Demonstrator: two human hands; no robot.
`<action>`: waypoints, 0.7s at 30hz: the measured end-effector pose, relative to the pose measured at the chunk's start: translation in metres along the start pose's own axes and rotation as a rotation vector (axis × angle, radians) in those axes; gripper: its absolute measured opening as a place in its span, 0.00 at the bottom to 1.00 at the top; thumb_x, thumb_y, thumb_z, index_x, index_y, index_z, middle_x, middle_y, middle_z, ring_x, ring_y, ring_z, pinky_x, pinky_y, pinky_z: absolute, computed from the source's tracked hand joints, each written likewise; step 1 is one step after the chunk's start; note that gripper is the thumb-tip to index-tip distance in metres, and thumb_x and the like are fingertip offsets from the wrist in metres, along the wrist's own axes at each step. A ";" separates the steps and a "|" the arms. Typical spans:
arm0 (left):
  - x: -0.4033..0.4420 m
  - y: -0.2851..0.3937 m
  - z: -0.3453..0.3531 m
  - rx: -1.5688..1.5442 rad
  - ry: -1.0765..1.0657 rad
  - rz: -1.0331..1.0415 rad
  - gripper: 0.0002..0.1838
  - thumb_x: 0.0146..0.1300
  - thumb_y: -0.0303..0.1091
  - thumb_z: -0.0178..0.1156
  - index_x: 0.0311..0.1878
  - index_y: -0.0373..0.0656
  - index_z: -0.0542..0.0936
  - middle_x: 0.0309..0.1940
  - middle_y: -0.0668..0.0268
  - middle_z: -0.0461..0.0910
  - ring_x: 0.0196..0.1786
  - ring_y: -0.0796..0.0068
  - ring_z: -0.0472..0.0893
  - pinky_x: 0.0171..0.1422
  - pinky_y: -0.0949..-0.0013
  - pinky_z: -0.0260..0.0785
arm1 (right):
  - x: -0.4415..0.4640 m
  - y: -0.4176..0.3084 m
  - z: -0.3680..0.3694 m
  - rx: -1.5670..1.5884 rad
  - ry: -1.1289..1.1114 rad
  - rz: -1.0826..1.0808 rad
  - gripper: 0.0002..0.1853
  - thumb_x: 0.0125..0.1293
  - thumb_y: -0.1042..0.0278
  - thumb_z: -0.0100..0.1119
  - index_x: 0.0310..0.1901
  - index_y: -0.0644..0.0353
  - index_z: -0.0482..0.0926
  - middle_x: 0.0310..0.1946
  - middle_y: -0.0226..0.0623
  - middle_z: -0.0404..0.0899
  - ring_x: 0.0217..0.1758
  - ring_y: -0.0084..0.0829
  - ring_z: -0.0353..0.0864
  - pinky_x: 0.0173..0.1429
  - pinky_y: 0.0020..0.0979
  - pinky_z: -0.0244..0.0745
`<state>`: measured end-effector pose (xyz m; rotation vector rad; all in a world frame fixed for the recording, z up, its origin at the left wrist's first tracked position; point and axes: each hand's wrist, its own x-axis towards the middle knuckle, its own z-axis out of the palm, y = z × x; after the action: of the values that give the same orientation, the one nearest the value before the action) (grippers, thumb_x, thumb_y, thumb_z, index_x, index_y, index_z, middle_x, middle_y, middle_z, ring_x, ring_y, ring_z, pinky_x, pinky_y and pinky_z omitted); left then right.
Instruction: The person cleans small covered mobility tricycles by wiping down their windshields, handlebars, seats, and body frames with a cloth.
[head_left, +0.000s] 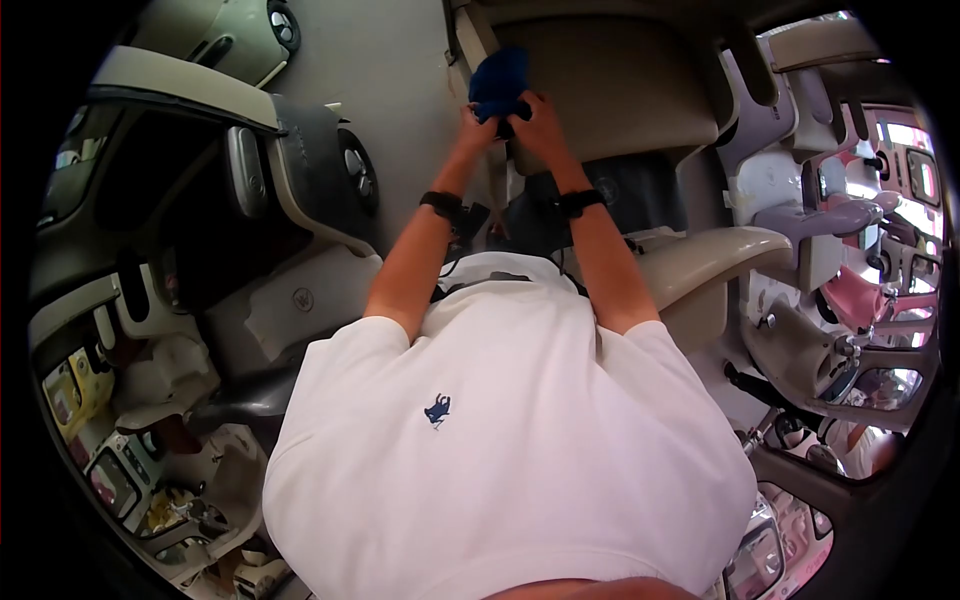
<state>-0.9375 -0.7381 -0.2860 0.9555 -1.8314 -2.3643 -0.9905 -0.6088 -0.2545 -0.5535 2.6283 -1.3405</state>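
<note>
Now, soft dark-blue cloth (500, 72): in front of you, at the corner of the smooth tan car panel (620, 90); you can't quite tell if they touch.
Left hand (476, 128): fingers pinch its near edge.
Right hand (535, 122): fingers pinch it too, likely because floppy cloth needs two hands.

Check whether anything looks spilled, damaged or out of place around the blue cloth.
Nothing stands out. The blue cloth is bunched between the left hand and right hand, beside the tan panel; no spill or obvious damage shows there, though fine marks would be too small to tell.
</note>
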 end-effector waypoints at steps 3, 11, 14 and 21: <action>0.056 -0.038 -0.009 0.074 0.070 0.170 0.33 0.60 0.38 0.66 0.64 0.41 0.61 0.53 0.49 0.73 0.54 0.62 0.79 0.47 0.62 0.80 | 0.007 -0.013 -0.005 -0.039 -0.030 0.018 0.28 0.55 0.60 0.65 0.58 0.62 0.74 0.56 0.59 0.72 0.59 0.59 0.74 0.63 0.47 0.73; 0.036 0.070 -0.007 -0.004 -0.012 0.127 0.38 0.57 0.43 0.69 0.66 0.44 0.63 0.54 0.58 0.73 0.57 0.63 0.75 0.56 0.57 0.72 | 0.021 -0.025 0.014 -0.046 0.174 -0.175 0.33 0.54 0.59 0.69 0.60 0.65 0.71 0.58 0.61 0.69 0.58 0.60 0.74 0.62 0.48 0.74; 0.025 0.054 -0.012 -0.133 -0.084 0.048 0.34 0.61 0.40 0.65 0.67 0.46 0.62 0.58 0.61 0.69 0.62 0.63 0.71 0.61 0.56 0.69 | 0.008 -0.019 0.011 -0.105 0.157 -0.212 0.33 0.52 0.65 0.70 0.60 0.64 0.71 0.58 0.60 0.67 0.56 0.61 0.75 0.59 0.49 0.75; -0.020 0.000 0.012 -0.116 -0.083 0.037 0.33 0.60 0.37 0.64 0.66 0.42 0.62 0.62 0.55 0.63 0.63 0.61 0.68 0.67 0.56 0.64 | -0.024 0.002 0.010 -0.278 0.029 -0.109 0.30 0.53 0.70 0.67 0.59 0.63 0.72 0.58 0.62 0.67 0.57 0.62 0.74 0.59 0.49 0.74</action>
<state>-0.9265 -0.7203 -0.2755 0.8173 -1.6987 -2.4916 -0.9659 -0.6063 -0.2634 -0.7267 2.8668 -1.0197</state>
